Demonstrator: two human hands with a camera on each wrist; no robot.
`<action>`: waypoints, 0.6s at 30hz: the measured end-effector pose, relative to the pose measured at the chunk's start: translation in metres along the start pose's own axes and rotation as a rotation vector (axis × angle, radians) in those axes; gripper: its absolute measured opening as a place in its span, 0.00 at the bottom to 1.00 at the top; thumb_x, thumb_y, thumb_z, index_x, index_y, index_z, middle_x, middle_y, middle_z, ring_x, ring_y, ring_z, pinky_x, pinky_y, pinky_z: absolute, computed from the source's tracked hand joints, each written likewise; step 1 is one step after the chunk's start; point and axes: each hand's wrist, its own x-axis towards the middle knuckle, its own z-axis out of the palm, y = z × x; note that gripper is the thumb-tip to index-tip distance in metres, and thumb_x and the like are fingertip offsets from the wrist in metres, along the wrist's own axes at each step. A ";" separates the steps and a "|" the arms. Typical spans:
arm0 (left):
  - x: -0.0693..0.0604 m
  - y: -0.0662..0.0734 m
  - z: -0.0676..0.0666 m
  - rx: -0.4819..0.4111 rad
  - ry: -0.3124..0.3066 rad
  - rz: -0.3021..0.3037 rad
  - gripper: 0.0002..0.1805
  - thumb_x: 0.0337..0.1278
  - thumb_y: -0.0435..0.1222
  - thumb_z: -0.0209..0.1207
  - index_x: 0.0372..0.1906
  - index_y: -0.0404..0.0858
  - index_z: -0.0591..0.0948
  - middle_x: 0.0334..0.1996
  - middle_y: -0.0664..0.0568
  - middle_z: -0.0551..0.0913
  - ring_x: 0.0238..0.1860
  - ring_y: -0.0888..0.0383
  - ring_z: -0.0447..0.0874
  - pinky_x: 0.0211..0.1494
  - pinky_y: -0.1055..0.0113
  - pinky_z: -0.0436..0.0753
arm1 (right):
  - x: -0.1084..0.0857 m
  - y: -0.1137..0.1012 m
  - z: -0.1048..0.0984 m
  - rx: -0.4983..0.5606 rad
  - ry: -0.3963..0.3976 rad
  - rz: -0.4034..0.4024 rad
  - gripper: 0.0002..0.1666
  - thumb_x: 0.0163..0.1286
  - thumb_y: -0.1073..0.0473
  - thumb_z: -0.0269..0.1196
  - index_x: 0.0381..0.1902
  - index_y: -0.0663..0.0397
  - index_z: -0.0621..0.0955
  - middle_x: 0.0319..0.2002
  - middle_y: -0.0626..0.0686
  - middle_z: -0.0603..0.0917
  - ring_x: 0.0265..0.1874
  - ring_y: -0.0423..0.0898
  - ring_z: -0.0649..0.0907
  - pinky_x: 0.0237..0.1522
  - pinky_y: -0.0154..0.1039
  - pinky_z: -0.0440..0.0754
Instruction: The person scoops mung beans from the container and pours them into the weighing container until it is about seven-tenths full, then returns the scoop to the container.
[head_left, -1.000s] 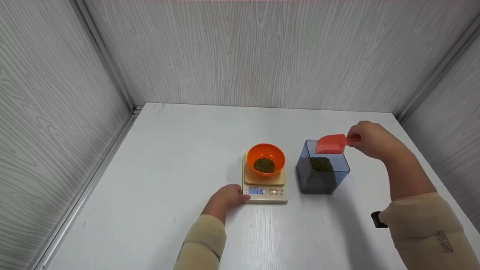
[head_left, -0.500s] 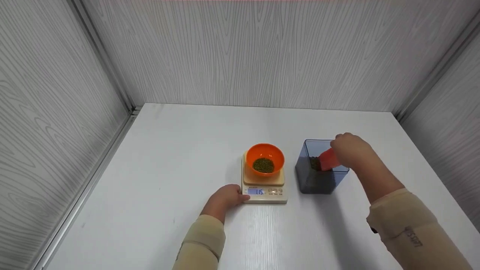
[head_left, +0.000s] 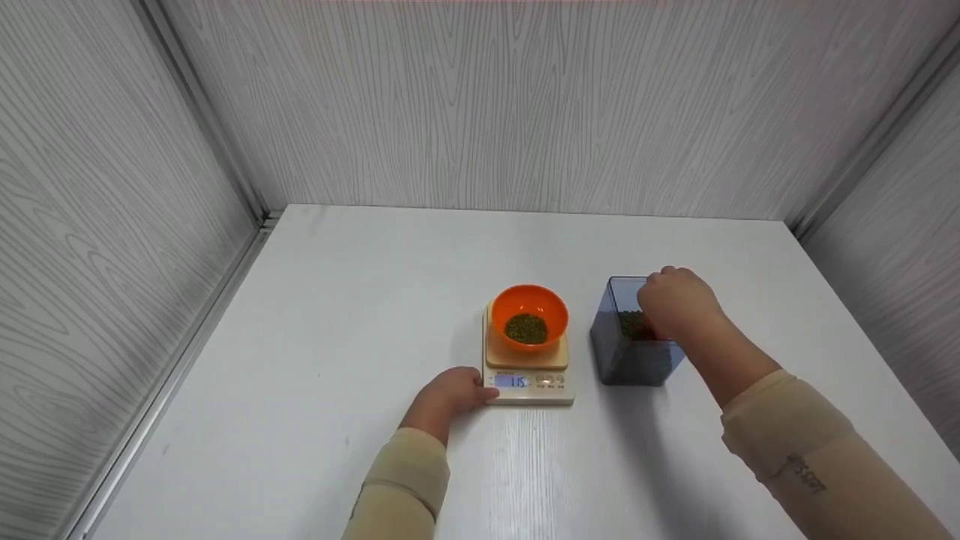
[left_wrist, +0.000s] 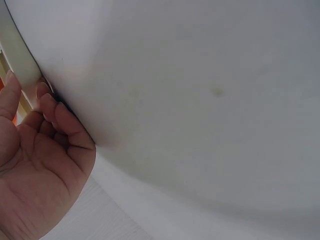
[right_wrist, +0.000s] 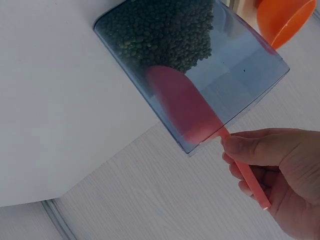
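My left hand (head_left: 448, 391) grips the front left corner of a beige digital kitchen scale (head_left: 556, 398), the thumb on top. In the left wrist view its fingers curl against the scale's edge. An orange bowl (head_left: 531, 297) with small green beans (head_left: 526, 328) stands on the scale. To the right is a clear bluish square container (head_left: 634, 364), partly filled with green beans (right_wrist: 160, 35). My right hand (head_left: 681, 304), above its rim, pinches the handle of a red scoop (right_wrist: 182, 102). The scoop's blade is inside the container, its tip at the beans. In the head view the hand mostly hides the scoop.
All stands on a white table (head_left: 360, 300). Grey wood-grain panels (head_left: 487, 105) rise behind it and on both sides. The container sits a short gap to the right of the scale.
My right hand has moved left and lowered the scoop from above the container's rim down into the beans. The left hand, scale and bowl stay put.
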 end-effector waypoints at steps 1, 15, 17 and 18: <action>0.000 0.000 0.000 -0.004 0.000 -0.004 0.14 0.53 0.47 0.60 0.27 0.41 0.75 0.23 0.51 0.71 0.30 0.54 0.70 0.37 0.61 0.68 | 0.000 -0.001 0.001 -0.006 -0.002 0.005 0.01 0.50 0.69 0.65 0.24 0.62 0.82 0.24 0.56 0.79 0.29 0.52 0.76 0.37 0.45 0.77; -0.002 0.002 -0.001 0.004 -0.005 -0.006 0.15 0.53 0.48 0.60 0.28 0.40 0.75 0.25 0.51 0.72 0.31 0.55 0.70 0.39 0.61 0.69 | 0.010 0.000 0.027 0.097 -0.061 0.055 0.06 0.50 0.73 0.65 0.29 0.65 0.81 0.28 0.59 0.79 0.30 0.54 0.77 0.37 0.47 0.77; -0.002 0.001 -0.001 0.002 -0.008 -0.006 0.15 0.53 0.48 0.60 0.27 0.40 0.75 0.24 0.51 0.72 0.30 0.55 0.70 0.38 0.61 0.69 | 0.011 0.001 0.030 0.130 -0.086 0.064 0.07 0.50 0.73 0.64 0.30 0.65 0.81 0.30 0.60 0.79 0.32 0.55 0.77 0.39 0.48 0.77; -0.001 0.001 -0.001 0.006 -0.009 -0.002 0.15 0.53 0.48 0.60 0.27 0.40 0.75 0.24 0.51 0.72 0.30 0.55 0.70 0.38 0.61 0.69 | 0.012 0.001 0.032 0.148 -0.095 0.069 0.08 0.50 0.73 0.64 0.31 0.65 0.81 0.30 0.60 0.79 0.33 0.56 0.77 0.39 0.49 0.77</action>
